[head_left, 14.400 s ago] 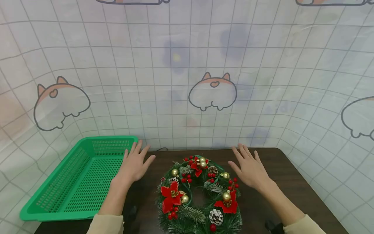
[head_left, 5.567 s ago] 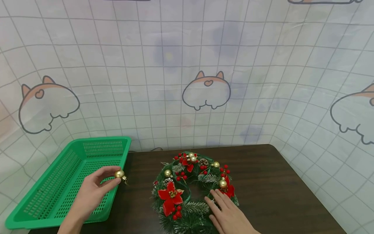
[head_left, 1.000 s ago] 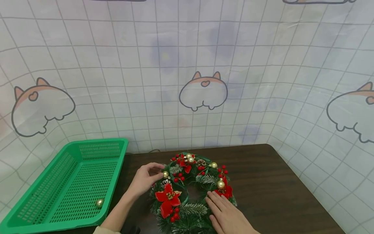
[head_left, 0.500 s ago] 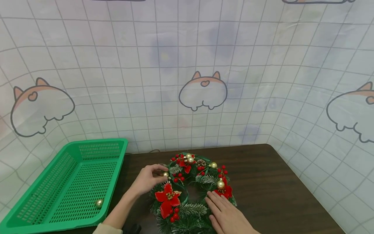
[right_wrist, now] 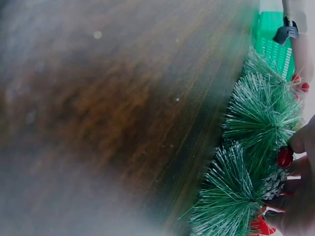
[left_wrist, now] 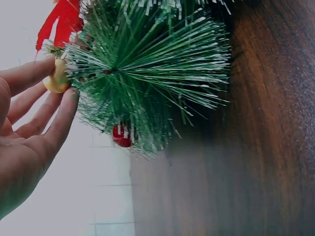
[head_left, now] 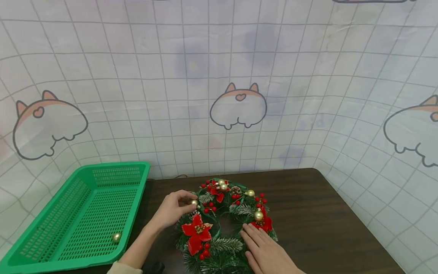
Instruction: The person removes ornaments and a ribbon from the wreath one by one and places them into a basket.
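Note:
A green wreath with red flowers, red berries, pinecones and gold balls lies on the dark table. At its upper left, my left hand pinches a gold ball between thumb and fingers. The left wrist view shows the same gold ball between the fingertips, against the green needles. My right hand rests on the wreath's lower right, fingers extended, just below a red flower. In the right wrist view, that hand lies over a pinecone beside a red berry.
A green perforated basket stands on the left, with one loose gold ball on its floor. The brown wooden table extends to the right of the wreath. A white grid-patterned cloth hangs behind.
Since the earlier views, a gold ball has gone from my left hand into the basket. That hand has moved right to another ball on the wreath. My right hand has stayed on the wreath lately.

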Motion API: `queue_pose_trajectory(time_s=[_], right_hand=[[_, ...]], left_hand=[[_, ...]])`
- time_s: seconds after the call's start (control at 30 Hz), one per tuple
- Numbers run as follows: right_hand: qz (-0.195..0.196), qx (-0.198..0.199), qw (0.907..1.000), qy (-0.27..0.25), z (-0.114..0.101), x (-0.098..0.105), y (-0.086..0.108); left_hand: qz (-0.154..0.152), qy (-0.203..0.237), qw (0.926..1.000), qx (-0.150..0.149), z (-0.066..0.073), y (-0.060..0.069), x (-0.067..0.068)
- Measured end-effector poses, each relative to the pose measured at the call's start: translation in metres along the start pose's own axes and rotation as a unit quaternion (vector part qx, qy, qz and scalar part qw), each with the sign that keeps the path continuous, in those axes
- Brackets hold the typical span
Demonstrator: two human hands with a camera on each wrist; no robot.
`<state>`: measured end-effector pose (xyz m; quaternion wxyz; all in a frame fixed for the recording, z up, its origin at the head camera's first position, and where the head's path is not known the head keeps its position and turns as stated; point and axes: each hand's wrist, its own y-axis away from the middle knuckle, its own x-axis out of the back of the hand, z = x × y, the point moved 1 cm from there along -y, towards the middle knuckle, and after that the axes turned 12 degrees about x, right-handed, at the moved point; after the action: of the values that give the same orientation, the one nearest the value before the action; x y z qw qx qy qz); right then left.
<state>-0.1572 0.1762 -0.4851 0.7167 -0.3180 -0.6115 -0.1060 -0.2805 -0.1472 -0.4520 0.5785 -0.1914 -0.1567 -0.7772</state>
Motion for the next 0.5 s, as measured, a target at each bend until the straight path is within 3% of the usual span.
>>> queue_pose_trajectory(time_s=[0.5], right_hand=[[0.002,-0.004,0.9999,-0.011,0.0,0.003,0.0]], left_hand=[[-0.004,-0.01,0.9995,-0.028,0.022,0.008,0.0]])
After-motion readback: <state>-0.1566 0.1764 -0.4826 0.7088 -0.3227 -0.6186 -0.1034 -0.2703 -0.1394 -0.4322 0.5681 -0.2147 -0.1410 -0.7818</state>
